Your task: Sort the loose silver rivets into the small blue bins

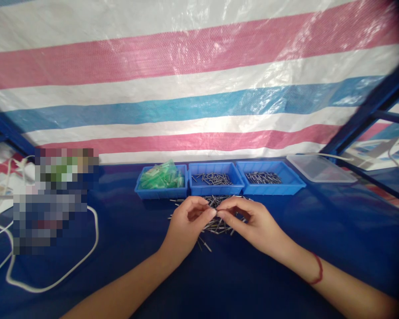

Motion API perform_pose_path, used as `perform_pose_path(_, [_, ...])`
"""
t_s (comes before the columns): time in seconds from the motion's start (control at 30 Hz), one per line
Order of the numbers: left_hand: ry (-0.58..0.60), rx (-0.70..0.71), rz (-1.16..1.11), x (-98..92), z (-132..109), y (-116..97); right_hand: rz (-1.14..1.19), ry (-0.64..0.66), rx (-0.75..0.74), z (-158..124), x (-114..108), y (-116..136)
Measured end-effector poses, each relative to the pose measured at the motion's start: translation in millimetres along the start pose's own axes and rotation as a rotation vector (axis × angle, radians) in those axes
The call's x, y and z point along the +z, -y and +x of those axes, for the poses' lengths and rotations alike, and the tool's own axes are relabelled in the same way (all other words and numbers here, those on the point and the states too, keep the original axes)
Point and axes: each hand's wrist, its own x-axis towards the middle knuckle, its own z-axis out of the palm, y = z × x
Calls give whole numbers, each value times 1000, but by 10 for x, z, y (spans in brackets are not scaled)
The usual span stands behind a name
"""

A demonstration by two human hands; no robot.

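Note:
My left hand [188, 226] and my right hand [258, 225] meet fingertip to fingertip, thumbs and forefingers pinched. Whatever lies between the fingertips is too small or hidden to make out. Below them a loose pile of thin metal pins, which look like blind rivets [219, 227], spreads over the blue tabletop [186, 288]; my hands cover part of it. Just behind the pile, a middle blue bin [216, 191] holds scattered rivets. More of them lie bunched in the right blue bin [272, 189].
A left blue bin [161, 194] holds green plastic packets [162, 176]. At the back right lies a translucent lid [321, 168]. A white cable [96, 230] loops across the left side, beside a blurred-out patch. A striped plastic sheet [186, 106] hangs behind the table.

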Motion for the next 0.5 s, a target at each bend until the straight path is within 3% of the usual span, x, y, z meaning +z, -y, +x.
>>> perform_pose_path(0.13, [-52,-8,-6,18,-28,-28,89,10,51,-28,69,-28])
perform_pose_path(0.5, [-50,29,103,39,-67,-100,162,159,58,-49,101,87])
